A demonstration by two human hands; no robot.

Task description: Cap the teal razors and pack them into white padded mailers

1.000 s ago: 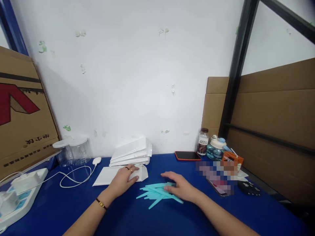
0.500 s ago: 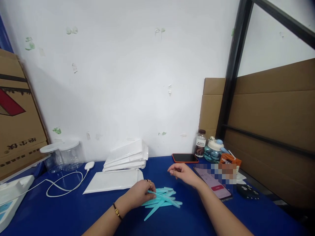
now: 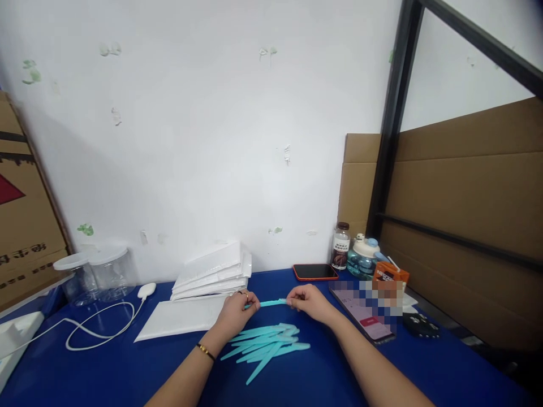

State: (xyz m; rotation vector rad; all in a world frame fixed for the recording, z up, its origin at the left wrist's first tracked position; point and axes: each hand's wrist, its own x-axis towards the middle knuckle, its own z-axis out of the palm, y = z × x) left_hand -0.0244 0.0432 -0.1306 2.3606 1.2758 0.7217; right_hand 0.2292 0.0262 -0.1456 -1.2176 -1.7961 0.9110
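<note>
A slim teal eyebrow razor is stretched level between my two hands, above the table. My left hand pinches its left end, and my right hand grips the right end between thumb and fingers. Just below them lies a loose pile of teal eyebrow razors, their tapered handles crossing one another. Behind my left hand is a flat white packet, partly covered by that hand.
Stacked white packets lean near the wall. Clear jars and a white cable are left. An orange-edged phone, another phone, a brown-capped bottle, a teal water bottle and a black object stand right.
My left hand has lifted one teal eyebrow razor off the pile and moved up and left. My right hand has closed on its other end. The view has shifted slightly right.
</note>
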